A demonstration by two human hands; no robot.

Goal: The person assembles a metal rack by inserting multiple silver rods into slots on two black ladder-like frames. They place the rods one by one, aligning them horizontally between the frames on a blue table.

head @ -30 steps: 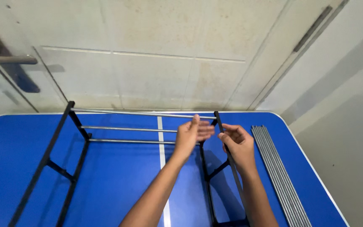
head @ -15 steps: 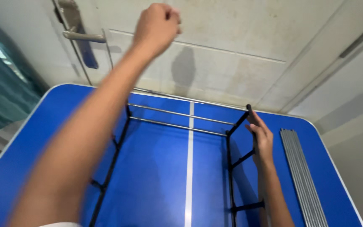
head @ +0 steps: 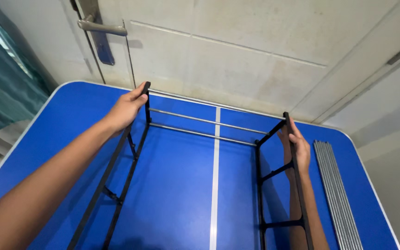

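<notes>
- Left hand (head: pixel 125 110) wrapped around top rail of left black side frame (head: pixel 116 171), near its far end — fingers curled over the bar, thumb along the top.
- Right hand (head: pixel 296 149) closed on top rail of right black side frame (head: pixel 278 185), just behind its far upper corner; fingers folded round the bar from outside.
- Both frames standing upright on blue tabletop (head: pixel 172 185), roughly parallel, well apart, ladder-style with short cross-braces.
- Two silver crossbars (head: pixel 204 127) spanning between the frames at the far end, one above the other; third thin rod along the far top edge, between the frames' upper corners.
- White centre stripe (head: pixel 215 185) on tabletop running front to back between the frames.
- Bundle of loose silver rods (head: pixel 335 190) lying flat on tabletop just right of right frame, parallel to it — not touching the hand.
- Beyond tabletop: pale door (head: pixel 255 60) with metal lever handle (head: pixel 102 27) at upper left; teal curtain (head: pixel 1 88) at far left.
- Forearms bare, both reaching in from the near edge.
</notes>
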